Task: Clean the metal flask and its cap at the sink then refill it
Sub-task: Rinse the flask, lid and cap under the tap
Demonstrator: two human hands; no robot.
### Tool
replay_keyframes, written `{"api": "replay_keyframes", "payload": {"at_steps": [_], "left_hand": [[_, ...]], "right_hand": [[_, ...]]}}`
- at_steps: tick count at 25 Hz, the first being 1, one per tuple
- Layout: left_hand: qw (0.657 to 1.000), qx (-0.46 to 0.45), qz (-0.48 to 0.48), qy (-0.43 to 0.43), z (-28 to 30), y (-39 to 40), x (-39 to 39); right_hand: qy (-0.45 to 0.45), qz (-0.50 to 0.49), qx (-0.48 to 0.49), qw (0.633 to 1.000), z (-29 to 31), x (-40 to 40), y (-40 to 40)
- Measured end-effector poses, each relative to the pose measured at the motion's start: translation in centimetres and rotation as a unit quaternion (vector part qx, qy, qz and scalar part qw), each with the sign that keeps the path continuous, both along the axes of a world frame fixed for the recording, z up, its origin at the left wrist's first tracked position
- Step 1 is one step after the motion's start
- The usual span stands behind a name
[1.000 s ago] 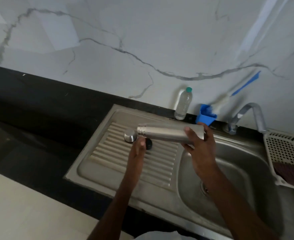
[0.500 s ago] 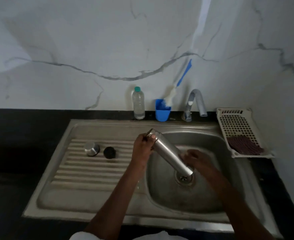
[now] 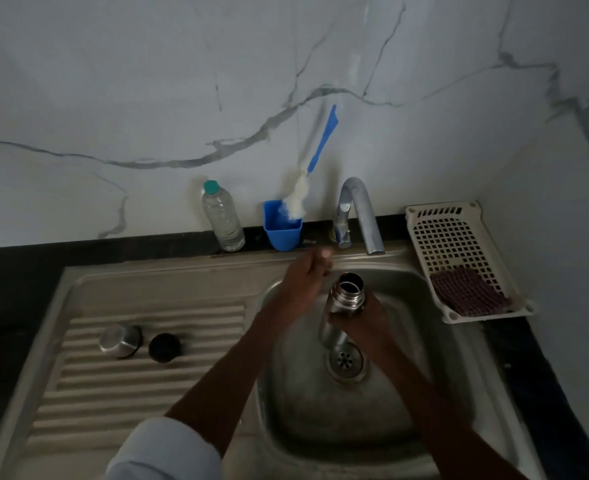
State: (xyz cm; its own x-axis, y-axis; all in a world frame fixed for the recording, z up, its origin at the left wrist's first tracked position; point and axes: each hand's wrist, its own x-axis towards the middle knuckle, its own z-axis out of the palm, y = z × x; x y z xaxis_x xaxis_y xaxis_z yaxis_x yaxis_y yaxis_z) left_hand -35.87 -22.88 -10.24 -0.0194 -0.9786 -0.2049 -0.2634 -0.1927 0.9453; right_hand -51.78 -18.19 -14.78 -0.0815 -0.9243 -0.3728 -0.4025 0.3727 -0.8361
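Steel flask (image 3: 346,295) upright over the sink (image 3: 424,393), right hand (image 3: 362,318) wrapped round its body – stiff, prob slick when wet. Left hand (image 3: 306,278) holds nothing, fingers loosely curled, near tap (image 3: 358,213).

Both arms come up from the bottom of the picture and reach toward the middle. The left arm starts at the lower left, where a pale sleeve (image 3: 163,452) covers the upper part, and the bare forearm slants up and to the right. The left hand (image 3: 306,275) sits a bit above the middle of the picture. It looks blurry, with fingers bent loosely and pointing up, and nothing shows in it. The right arm starts at the lower right and slants up and to the left. The right hand (image 3: 358,315) is just below and right of the left hand. Its fingers wrap round the flask (image 3: 343,301) and hold it, open end up.
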Motion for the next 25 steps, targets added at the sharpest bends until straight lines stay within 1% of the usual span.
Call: {"api": "replay_keyframes", "payload": {"at_steps": [1, 2, 4, 6, 7, 9, 11, 14, 19, 25], "left_hand": [[0.998, -0.041, 0.013, -0.055, -0.3, -1.4, -0.3], [0.993, -0.07, 0.002, -0.099, -0.4, -2.5, -0.7], [0.984, -0.077, -0.026, -0.158, -0.1, -4.2, -1.8], [0.975, -0.084, -0.021, -0.207, -0.3, -5.9, -2.9], [0.969, -0.107, -0.012, -0.221, -0.6, -6.5, -3.3], [0.965, -0.151, -0.004, -0.214, -1.1, -7.0, -3.7], [0.964, -0.164, 0.008, -0.208, -1.9, -7.3, -3.3], [0.975, -0.149, 0.033, -0.162, -2.9, -7.1, -2.9], [0.986, -0.12, 0.034, -0.114, -3.2, -6.9, -2.7], [0.988, -0.114, 0.042, -0.093, -2.9, -6.6, -2.8]], "right_hand": [[0.005, -0.013, 0.002, 1.0, -0.5, 0.0, -0.5], [0.005, -0.02, 0.003, 1.0, -0.8, 0.0, -1.0], [0.01, -0.029, 0.003, 1.0, -1.3, 0.0, -1.9], [0.011, -0.033, 0.007, 0.999, -1.9, -0.3, -2.6], [0.014, -0.033, 0.007, 0.999, -2.1, -0.4, -2.8], [0.016, -0.03, 0.008, 0.999, -2.4, -0.6, -3.0], [0.013, -0.026, 0.005, 1.0, -2.7, -0.6, -2.9], [0.005, -0.031, -0.001, 1.0, -2.9, -0.4, -2.5], [-0.001, -0.038, 0.009, 0.999, -2.8, -0.6, -1.9], [-0.011, -0.038, 0.01, 0.999, -3.0, -0.8, -1.9]]}}
